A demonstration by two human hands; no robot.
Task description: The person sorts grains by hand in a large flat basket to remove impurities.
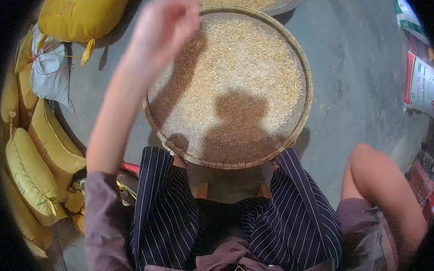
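My left hand (170, 31) is raised over the upper left rim of a round woven tray (308, 86), smeared by motion, and its fingers cannot be made out clearly. Unhusked grain (258, 55) lies spread across the tray, thinner toward the near edge. Shadows fall on the grain at the left and near the middle. On the right side my bent bare arm shows beside a rolled sleeve, but my right hand is out of sight. The near rim of the tray lies between my knees, in front of striped dark trousers.
Full yellow sacks (32, 162) line the left side, with a larger one (82, 11) at the upper left and a white bag (49, 72) beside it. Another grain container (283, 5) stands beyond the tray. Printed white bags (424, 85) are at the right.
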